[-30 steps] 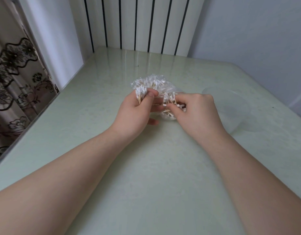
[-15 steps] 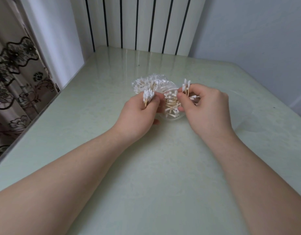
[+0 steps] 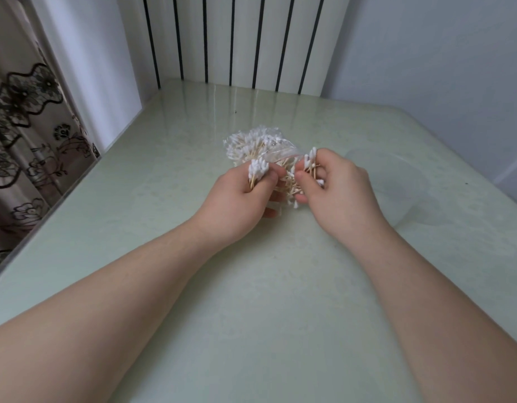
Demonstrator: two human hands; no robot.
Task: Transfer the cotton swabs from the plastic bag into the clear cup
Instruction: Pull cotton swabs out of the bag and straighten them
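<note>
A clear plastic bag full of wooden-stemmed cotton swabs lies on the table, its red-lined mouth facing me between my hands. My left hand grips an upright bundle of cotton swabs with the white tips pointing up. My right hand pinches a few swabs just above the bag's mouth, where loose swabs spill out. The clear cup stands faintly visible on the table to the right of my right hand, partly hidden behind it.
The pale green table has its left edge beside a flower-patterned curtain. A white radiator with dark slots stands behind the far edge, and a wall closes the right side.
My right hand drew a few swabs out of the bag's mouth and raised them, then sank slightly toward the bag. My left hand kept its bundle almost still.
</note>
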